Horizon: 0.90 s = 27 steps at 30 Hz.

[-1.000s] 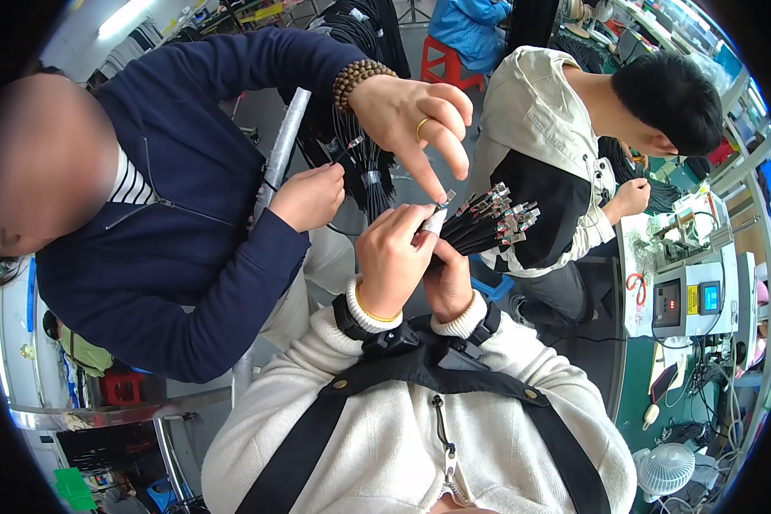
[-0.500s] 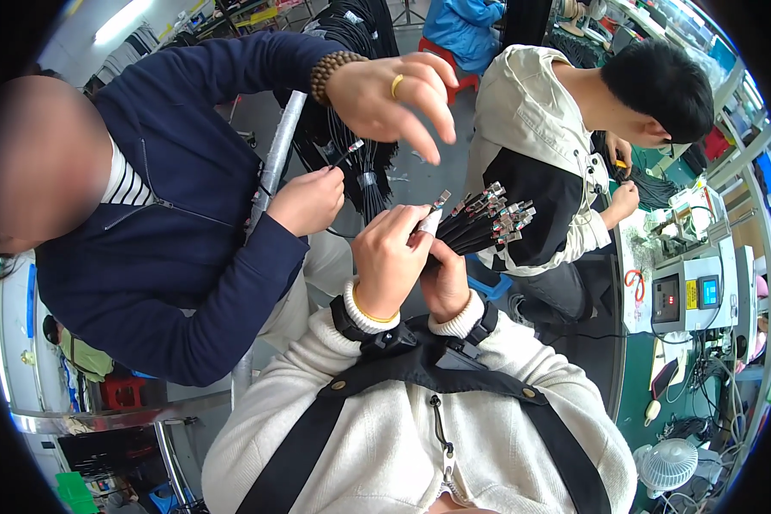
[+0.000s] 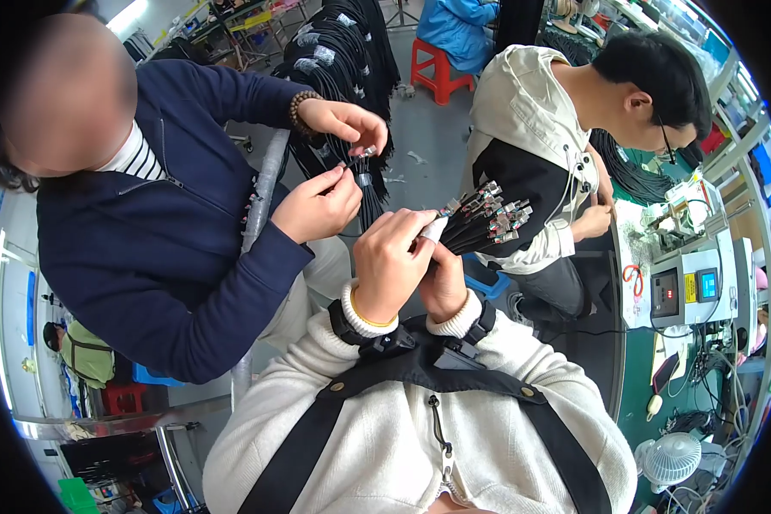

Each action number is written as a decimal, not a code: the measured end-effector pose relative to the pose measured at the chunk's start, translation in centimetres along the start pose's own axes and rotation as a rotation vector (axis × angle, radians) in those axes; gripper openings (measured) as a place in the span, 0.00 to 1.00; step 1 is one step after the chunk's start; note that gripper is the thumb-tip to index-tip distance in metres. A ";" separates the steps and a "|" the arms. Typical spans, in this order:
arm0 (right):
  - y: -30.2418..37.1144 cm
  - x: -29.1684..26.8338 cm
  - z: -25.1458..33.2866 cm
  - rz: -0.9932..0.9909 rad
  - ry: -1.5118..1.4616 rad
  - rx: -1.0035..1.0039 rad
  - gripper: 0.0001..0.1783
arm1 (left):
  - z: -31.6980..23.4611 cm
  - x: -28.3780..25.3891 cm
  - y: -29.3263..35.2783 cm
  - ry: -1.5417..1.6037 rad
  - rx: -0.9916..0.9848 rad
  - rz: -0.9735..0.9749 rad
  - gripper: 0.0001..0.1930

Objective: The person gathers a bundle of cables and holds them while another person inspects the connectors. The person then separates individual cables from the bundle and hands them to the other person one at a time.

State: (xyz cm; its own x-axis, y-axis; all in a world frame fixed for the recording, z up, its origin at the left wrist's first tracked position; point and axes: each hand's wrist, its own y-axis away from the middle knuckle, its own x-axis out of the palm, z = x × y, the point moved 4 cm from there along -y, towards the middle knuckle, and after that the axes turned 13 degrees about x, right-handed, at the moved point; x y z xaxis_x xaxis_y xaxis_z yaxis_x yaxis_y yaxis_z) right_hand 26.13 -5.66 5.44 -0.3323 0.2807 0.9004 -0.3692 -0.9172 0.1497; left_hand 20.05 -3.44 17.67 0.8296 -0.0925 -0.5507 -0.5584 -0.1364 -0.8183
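Observation:
A bundle of black cables [image 3: 464, 237] with several metal-ended connectors [image 3: 507, 221] fans out up and to the right from my hands. My right hand [image 3: 444, 287] is closed around the bundle from below. My left hand [image 3: 391, 261] is pinched at the bundle's left side, beside a connector that sticks out past its fingertips. Something white [image 3: 435, 230] wraps the spot between my hands; whether it sits on my thumb or on a cable is unclear. At the left, a co-worker's hands [image 3: 321, 206] hold a single black cable by its connector end [image 3: 368, 152].
A foil-wrapped rail [image 3: 266, 184] runs beside the co-worker, with black cables [image 3: 334, 64] hanging behind it. Another person in a pale jacket [image 3: 531, 111] works at the green bench [image 3: 630, 390] on the right. A machine [image 3: 690, 291] and a white fan [image 3: 671, 460] stand there.
The co-worker's raised hand has come down to the cable end, and that person has leaned back slightly. The connector at my left fingertips has tipped toward the bundle. My right hand has barely moved.

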 end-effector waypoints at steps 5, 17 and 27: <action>0.3 0.7 0.7 0.047 -0.015 -0.030 0.13 | -0.1 0.2 -0.9 0.065 0.001 0.002 0.07; 1.9 2.4 1.1 -0.003 0.097 -0.058 0.15 | 2.7 0.8 -0.8 0.425 -0.327 0.115 0.07; 6.3 -1.5 3.1 0.110 0.193 -0.138 0.10 | -1.5 2.8 3.1 0.464 -0.222 -0.093 0.06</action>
State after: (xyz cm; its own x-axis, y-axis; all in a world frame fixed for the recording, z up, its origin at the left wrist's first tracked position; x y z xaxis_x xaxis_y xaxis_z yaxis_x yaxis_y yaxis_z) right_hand 27.01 -12.71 6.33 -0.5312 0.2424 0.8118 -0.4322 -0.9017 -0.0136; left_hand 20.64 -5.64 13.87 0.8161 -0.4907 -0.3053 -0.5109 -0.3659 -0.7779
